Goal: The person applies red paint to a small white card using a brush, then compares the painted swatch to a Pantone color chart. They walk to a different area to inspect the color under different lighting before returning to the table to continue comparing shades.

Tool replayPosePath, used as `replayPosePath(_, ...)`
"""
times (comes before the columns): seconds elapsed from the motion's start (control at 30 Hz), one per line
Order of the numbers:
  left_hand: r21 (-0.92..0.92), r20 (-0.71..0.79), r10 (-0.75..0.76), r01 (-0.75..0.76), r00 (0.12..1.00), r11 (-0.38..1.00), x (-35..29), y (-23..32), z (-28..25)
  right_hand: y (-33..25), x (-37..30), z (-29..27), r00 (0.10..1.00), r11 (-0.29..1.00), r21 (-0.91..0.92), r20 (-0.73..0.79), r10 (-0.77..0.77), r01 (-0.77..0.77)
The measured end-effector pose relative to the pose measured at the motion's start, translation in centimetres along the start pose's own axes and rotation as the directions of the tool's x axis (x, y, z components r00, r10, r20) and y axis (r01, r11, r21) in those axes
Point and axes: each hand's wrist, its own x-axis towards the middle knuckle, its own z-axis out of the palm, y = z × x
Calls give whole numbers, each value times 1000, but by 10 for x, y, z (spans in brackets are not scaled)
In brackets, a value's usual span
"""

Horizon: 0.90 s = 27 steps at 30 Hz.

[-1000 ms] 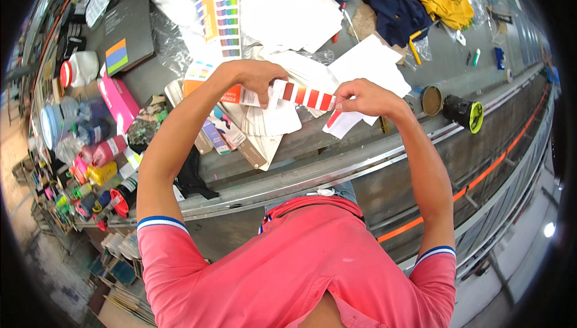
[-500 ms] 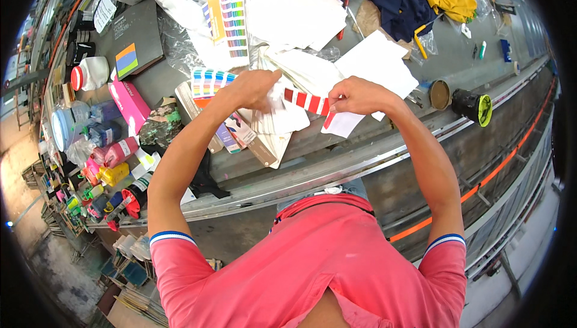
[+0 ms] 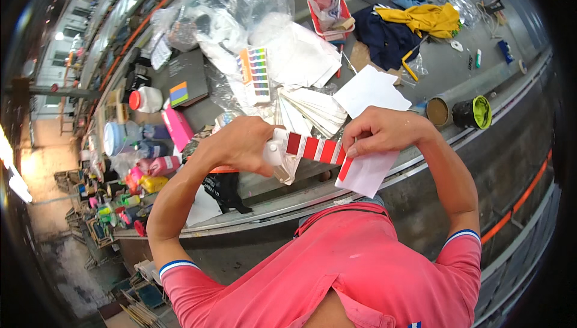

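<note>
A strip of red colour swatches [image 3: 311,147] stretches between my two hands, above the near side of the table. Closed round the riveted end of this swatch fan is my left hand [image 3: 243,141]; part of the fan hides behind its fingers. My right hand [image 3: 381,131] pinches the other end of the strip between thumb and fingers. The same fingers also hold a white piece of paper [image 3: 371,174] with a red edge, which hangs below them. Beyond the strip, a spread of white swatch leaves [image 3: 312,111] lies on the table.
Another colour swatch fan [image 3: 257,75] rests on white cloth farther back, near a white sheet [image 3: 372,90]. A black book [image 3: 187,75], pink box [image 3: 178,128] and red-lidded jar [image 3: 146,99] stand left. Right are a tin [image 3: 437,111], a dark can [image 3: 472,113] and a yellow cloth [image 3: 424,20].
Both hands have come nearer my body with the red swatch strip and the paper between them. The left hand's grip at the riveted end now shows. The whole view has shifted.
</note>
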Motion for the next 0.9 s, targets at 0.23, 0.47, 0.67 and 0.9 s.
replayPosePath(0.23,24,-69,-175,177,982,984,-108,98,-38,-50,-15,25,972,973,-68,95,-213,219)
replayPosePath(0.47,5,-13,-397,397,918,918,-195,149,45,-59,3,101,865,913,56,303,-400,403)
replayPosePath(0.67,-444,-45,-443,380,895,811,-243,130,200,-46,43,187,795,973,144,561,-231,180)
replayPosePath(0.9,-636,-45,-592,434,805,638,-319,127,347,-52,102,306,724,989,145,686,-68,-44)
